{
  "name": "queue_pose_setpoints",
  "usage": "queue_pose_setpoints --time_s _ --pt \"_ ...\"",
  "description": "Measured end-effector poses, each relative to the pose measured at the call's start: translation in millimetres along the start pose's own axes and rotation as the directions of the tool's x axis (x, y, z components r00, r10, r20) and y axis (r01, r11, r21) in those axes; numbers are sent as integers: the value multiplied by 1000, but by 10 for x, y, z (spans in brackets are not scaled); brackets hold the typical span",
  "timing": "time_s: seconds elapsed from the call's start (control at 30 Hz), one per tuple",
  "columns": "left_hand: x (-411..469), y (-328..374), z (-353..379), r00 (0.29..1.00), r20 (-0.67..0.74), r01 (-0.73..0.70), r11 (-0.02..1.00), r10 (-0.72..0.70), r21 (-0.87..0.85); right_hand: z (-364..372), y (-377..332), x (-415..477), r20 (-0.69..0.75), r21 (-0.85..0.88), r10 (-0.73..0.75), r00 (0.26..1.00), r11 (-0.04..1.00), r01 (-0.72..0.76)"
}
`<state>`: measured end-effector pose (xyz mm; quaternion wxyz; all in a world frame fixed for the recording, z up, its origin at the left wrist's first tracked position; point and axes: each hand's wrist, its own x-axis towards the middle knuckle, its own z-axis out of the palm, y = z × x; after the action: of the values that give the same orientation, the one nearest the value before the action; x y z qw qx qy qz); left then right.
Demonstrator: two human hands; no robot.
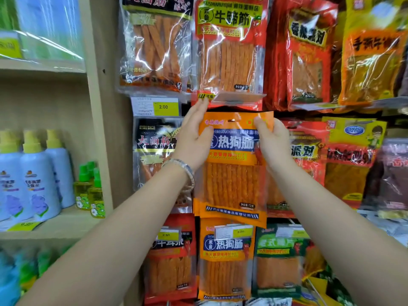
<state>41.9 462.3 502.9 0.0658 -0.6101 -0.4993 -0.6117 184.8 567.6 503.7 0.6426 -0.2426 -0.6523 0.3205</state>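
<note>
We hold the orange snack packet (231,173) upright in front of the hanging display. It sits between the red packet (229,51) above and a matching orange packet (225,261) below.

We judge it light and limp. It is a thin, glossy plastic pouch that flexes and may slide under a loose grip. The sticks inside could snap if the pouch is bent.

The best hold is the flat sealed top strip, on either side of the hang slot (231,121), which leaves the slot free for hanging.

Our left hand (194,140) takes the upper left edge with the thumb across the front. Its other fingers are nearly straight and reach up to the lower edge of the red packet. Our right hand (273,142) pinches the upper right corner, thumb on the front, fingers hidden behind.
</note>
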Motion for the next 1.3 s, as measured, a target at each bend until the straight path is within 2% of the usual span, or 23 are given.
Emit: queue_pose_setpoints --time_s 0.07,0.4,0.57,0.67,1.0,1.17,1.3 --pt "43 57 38 1000 24 -19 1000 19 20 34 -21 65 -8 -41 -7 1000 999 7" --pt "16 50 58 999 39 30 995 -26 -97 51 126 102 -9 -149 55 998 987 -56" --pt "54 38 71 999 30 32 993 -29 -114 56 62 57 35 -113 -50 998 992 54" --pt "69 22 66 1000 15 16 993 -15 -114 106 -25 114 0 -118 -88 996 989 87" --pt "69 0 45 999 40 24 988 -18 -153 135 79 288 3 -188 30 1000 982 -29" --pt "-33 -126 65 998 67 -9 998 13 -56 91 201 159 -32 -186 -53 998 982 46" --pt "-360 -449 168 990 67 115 981 -127 158 27 408 -162 -42 -272 -126 991 956 110"
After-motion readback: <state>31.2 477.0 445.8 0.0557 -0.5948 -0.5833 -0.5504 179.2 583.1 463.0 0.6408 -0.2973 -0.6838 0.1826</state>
